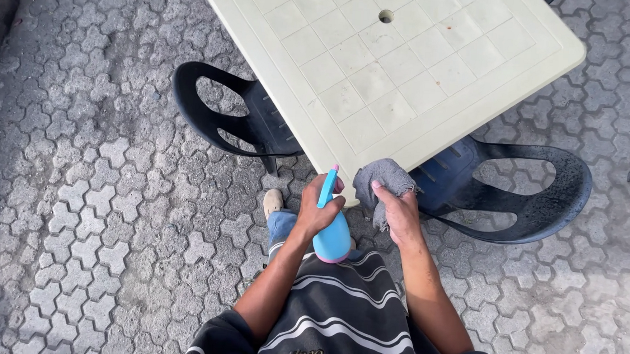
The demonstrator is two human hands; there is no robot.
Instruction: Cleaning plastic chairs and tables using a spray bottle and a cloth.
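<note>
Gripped in the left hand (318, 212) is a blue spray bottle (331, 232), the fingers being wrapped round its neck just under the trigger head, whose pink tip is turned toward the table. The bottle is held upright in front of the striped shirt (344, 311), its rounded body hanging below the fist. A grey cloth (383, 179) is bunched in the right hand (399, 211), the thumb being pressed over the top of the folds and a loose corner being left to hang below the palm. Both hands are held close together, just beside the near corner of a cream plastic table (407, 67), whose top is moulded in squares and pierced by a round hole. Whether the cloth is touching the table edge cannot be told. Two black plastic chairs (250, 120) are tucked under the table, one at either side of the corner. Grey interlocking paving (92, 187) is seen underfoot, and a shoe (273, 201) is visible beside the left wrist.
</note>
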